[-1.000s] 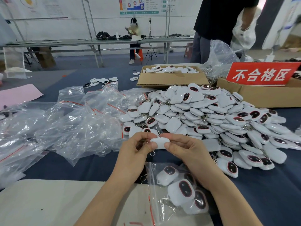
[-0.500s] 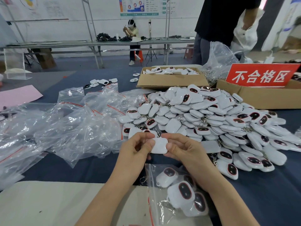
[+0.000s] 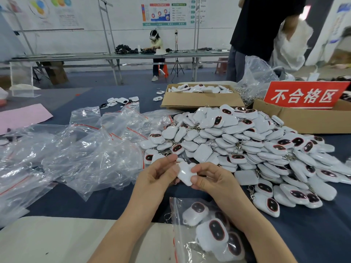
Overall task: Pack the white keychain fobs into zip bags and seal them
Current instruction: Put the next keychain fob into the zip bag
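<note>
Over the blue table (image 3: 114, 204) (benches (image 3: 114, 56) behind), left hand (image 3: 156, 180) and right hand (image 3: 215, 180) pinch a fob (image 3: 187, 172), seemingly face-down.

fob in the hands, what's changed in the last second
The fob has been turned from edge-on to showing its broad white side, tilted. The left hand and right hand still pinch it. The fob pile and the part-filled zip bag stayed put.

fob (image 3: 187, 172) | rotated from edge-on to tilted, white side up | by left hand (image 3: 157, 175), right hand (image 3: 212, 180)
</note>
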Demonstrator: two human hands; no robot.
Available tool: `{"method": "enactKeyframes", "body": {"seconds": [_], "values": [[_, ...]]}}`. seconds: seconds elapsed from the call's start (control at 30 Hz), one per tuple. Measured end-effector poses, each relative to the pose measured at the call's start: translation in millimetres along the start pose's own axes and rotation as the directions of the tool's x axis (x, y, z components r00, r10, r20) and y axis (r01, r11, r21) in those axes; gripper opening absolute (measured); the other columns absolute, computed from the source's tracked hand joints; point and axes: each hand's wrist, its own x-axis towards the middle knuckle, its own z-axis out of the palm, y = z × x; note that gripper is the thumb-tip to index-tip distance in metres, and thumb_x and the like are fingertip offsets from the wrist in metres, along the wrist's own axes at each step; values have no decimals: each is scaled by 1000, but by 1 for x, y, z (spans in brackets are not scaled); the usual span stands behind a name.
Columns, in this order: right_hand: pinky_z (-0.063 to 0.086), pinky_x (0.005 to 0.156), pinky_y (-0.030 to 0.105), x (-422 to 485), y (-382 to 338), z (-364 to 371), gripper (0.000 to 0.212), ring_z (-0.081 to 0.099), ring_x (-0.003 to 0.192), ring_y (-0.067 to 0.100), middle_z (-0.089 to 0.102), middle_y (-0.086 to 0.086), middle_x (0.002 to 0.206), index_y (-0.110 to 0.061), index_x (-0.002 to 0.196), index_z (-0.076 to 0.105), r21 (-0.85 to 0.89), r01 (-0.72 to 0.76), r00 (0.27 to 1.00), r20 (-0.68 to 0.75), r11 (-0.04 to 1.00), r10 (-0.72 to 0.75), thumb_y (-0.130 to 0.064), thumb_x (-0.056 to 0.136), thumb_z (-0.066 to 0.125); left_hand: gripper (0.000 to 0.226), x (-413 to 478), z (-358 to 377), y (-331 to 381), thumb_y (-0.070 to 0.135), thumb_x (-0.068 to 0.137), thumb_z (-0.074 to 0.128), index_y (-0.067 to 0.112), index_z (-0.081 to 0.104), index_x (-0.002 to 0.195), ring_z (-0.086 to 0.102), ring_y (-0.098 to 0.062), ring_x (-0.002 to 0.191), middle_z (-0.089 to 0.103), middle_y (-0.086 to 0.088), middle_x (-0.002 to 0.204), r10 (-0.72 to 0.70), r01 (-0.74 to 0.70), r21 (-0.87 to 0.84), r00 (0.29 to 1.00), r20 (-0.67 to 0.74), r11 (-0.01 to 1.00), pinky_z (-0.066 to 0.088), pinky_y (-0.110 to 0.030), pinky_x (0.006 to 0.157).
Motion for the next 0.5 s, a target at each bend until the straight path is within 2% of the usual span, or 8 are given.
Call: {"method": "enactKeyframes", "body": {"seconds": [0.07,0.17,0.3,0.43,0.5], "values": [[59,81,27,2,1,1,22,73,85,19,76,2,97,-16,98,68,2,-12,1000,-17,1000,12,1,86,72,35,-1,1,2,27,78,77,27,76,113,72,-15,105,77,-4,112,34,-33,-20,998,46,999,55,-18,87],[57,75,22,3,2,2,28,73,82,20,75,3,93,-14,100,65,-7,-20,999,-33,1000,20,6,83,73,33,-1,2,3,27,76,78,31,77,109,73,-16,103,77,-5,107,75,-74,-5,996,51,997,53,-15,85],[60,78,28,5,4,2,27,73,83,23,74,12,97,-12,98,65,4,-16,998,-58,1000,16,7,82,73,29,-1,3,4,24,76,76,29,78,104,73,-16,101,78,-5,105,86,-86,2,996,32,996,54,-15,84],[60,78,27,5,4,1,23,74,85,22,76,6,100,-16,101,71,18,6,999,-40,1000,-6,1,85,73,22,-5,5,6,9,92,68,23,77,107,72,-11,99,78,0,105,113,-114,56,993,15,992,53,-15,84],[59,75,23,4,2,0,20,74,88,20,76,2,101,-21,101,75,22,12,999,-45,1000,-11,-6,88,72,29,-8,6,7,1,97,61,23,77,106,71,-6,93,78,3,101,131,-133,122,991,30,984,51,-13,81]]}}
